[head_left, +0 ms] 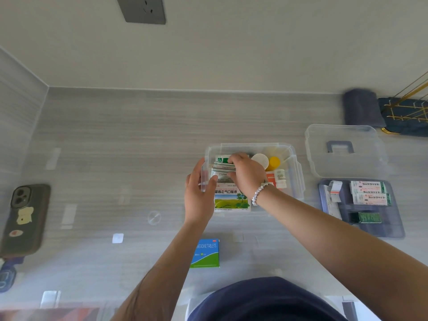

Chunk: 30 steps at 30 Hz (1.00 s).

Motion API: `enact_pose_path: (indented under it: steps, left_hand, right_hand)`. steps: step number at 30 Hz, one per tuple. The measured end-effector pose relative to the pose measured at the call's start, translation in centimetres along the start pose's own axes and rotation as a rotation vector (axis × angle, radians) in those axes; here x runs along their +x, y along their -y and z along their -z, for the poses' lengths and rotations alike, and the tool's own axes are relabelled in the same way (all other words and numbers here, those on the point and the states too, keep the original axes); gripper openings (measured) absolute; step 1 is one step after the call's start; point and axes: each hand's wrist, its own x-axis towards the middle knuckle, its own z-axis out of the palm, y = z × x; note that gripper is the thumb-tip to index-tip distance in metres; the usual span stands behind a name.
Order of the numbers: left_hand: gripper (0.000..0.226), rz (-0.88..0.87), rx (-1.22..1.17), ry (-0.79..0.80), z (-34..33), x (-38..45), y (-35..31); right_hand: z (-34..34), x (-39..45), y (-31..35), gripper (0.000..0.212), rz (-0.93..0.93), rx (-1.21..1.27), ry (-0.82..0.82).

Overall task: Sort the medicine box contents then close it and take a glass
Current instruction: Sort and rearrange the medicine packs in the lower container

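The clear plastic medicine box [294,167] stands open in the middle of the grey table. My left hand [200,191] grips its left wall. My right hand [245,174], with a bead bracelet on the wrist, reaches inside and pinches a stack of flat sachets [222,166] at the box's back left. A large carton with a green field picture [231,200] lies in the box's front. A white-capped jar [260,159], a yellow-capped bottle [274,163] and a small white bottle [280,178] stand on the right inside.
The clear lid [342,151] with a grey handle lies right of the box. In front of the lid a grey tray [370,223] holds small cartons. A blue-green tablet carton [206,253] lies near me. A phone [23,218] rests at the left.
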Motion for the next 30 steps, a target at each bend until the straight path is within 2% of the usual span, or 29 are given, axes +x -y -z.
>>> enact_pose_path:
  steps: [4,8,14,18,25,30]
  left_hand:
    - [0.05,0.003,-0.021,0.0,-0.1,0.1,0.1]
    - [0.049,0.007,-0.023,0.004,0.0,0.1,0.1]
    - [0.048,0.015,-0.022,0.007,-0.1,-0.1,-0.2]
    - [0.048,0.019,-0.02,0.01,0.0,-0.1,-0.3]
    - [0.048,0.03,0.002,0.022,0.0,-0.2,-0.7]
    - [0.048,0.063,0.05,0.007,0.0,-0.4,-1.2]
  right_hand:
    - [0.0,0.5,0.3,0.026,-0.031,-0.098,0.077]
    - [-0.2,0.8,0.2,0.015,-0.063,-0.15,0.05]
    - [1.0,1.0,0.3,0.018,-0.098,-0.134,-0.063]
    - [1.5,1.0,0.2,0.022,-0.076,-0.177,-0.024]
    - [1.4,-1.1,-0.9,0.035,0.057,0.054,-0.082]
    - [1.1,-2.1,-1.5,0.034,0.111,-0.005,-0.002]
